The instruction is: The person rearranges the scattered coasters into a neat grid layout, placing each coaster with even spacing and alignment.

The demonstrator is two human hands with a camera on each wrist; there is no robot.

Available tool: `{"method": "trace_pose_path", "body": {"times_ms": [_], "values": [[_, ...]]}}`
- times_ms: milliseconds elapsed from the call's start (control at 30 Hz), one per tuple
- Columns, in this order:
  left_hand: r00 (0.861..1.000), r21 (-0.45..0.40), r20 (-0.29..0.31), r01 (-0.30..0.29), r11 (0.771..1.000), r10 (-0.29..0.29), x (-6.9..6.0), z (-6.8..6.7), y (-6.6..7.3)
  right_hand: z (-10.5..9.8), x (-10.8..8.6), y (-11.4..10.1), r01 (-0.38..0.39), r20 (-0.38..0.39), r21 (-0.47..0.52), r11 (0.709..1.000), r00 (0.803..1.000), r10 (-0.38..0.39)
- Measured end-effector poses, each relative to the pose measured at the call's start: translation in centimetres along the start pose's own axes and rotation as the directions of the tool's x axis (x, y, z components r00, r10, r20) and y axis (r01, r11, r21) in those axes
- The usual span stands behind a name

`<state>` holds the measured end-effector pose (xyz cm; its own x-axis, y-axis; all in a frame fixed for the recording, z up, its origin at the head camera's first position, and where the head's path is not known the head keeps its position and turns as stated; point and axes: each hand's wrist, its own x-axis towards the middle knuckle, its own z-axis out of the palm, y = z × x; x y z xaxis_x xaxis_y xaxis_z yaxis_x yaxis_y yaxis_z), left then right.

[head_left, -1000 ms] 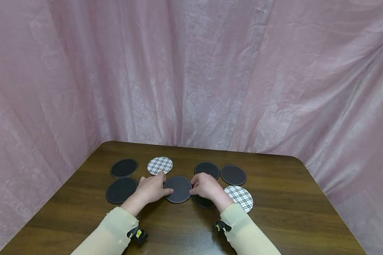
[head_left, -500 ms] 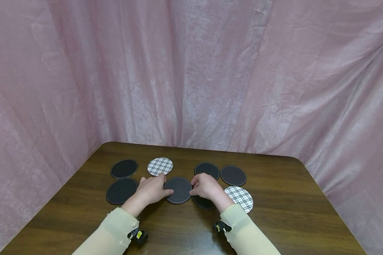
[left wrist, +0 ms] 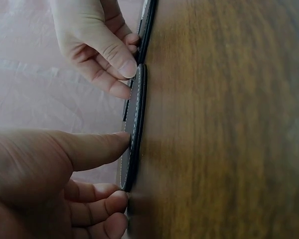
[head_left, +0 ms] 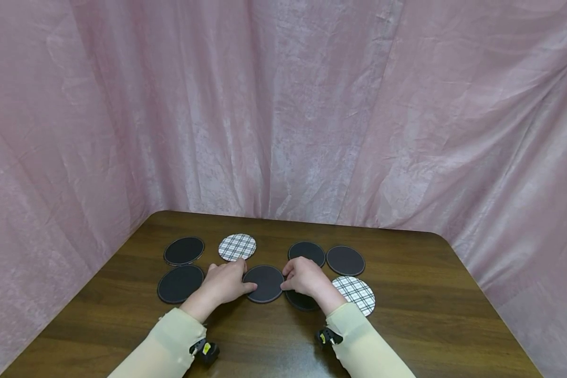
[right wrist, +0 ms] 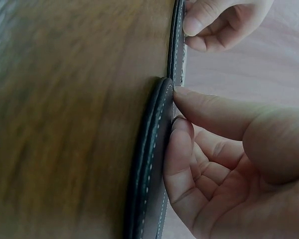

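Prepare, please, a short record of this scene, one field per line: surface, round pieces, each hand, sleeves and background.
surface: brown wooden table
round pieces: eight; six dark pieces, two plaid pieces
middle dark piece: between the two hands
left hand: thumb on top of the middle dark piece
right hand: thumb at that piece's right edge; partly hides another dark piece
grip firmness: cannot be told
sleeves: pale yellow
background: pink curtain

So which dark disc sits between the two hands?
The middle dark disc, with the left hand at one edge and the right hand at the other; no other dark disc lies between.
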<state>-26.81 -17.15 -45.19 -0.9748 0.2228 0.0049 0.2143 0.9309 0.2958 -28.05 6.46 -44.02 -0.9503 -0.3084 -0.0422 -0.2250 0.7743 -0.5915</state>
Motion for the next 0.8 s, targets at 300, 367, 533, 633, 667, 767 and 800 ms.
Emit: {"method": "trace_pose_path", "body": {"times_ms": [300,367,533,633,667,767,800], "values": [[1.0,0.001,0.001,-0.003,1.0,0.003,-0.02,-0.14,0.05,-0.03,-0.12,-0.14,0.012,-0.002,-0.012,1.0,1.0,-0.012],[1.0,0.002,0.0,-0.002,1.0,0.002,-0.02,-0.13,0.04,-0.02,-0.11,-0.16,0.014,-0.004,-0.015,1.0,1.0,-0.014],[1.0,0.005,0.002,-0.004,1.0,0.004,0.0,-0.02,0.01,0.02,-0.08,-0.1,0.011,0.002,-0.022,1.0,1.0,-0.011],[1.0,0.005,0.006,-0.008,1.0,0.008,-0.02,-0.07,-0.02,-0.02,-0.04,-0.01,0.011,0.007,-0.014,1.0,1.0,-0.011],[1.0,0.004,0.006,-0.007,1.0,0.007,-0.03,-0.14,-0.04,-0.07,-0.03,0.01,0.01,0.009,0.0,1.0,1.0,-0.01],[1.0,-0.003,0.001,0.001,1.0,-0.001,-0.04,-0.51,-0.14,-0.16,-0.06,0.19,0.001,0.011,0.052,0.999,1.0,-0.002],[1.0,-0.007,-0.003,0.005,1.0,-0.005,-0.03,-0.67,-0.2,-0.17,-0.08,0.26,0.001,0.01,0.072,0.997,1.0,-0.001]]}}
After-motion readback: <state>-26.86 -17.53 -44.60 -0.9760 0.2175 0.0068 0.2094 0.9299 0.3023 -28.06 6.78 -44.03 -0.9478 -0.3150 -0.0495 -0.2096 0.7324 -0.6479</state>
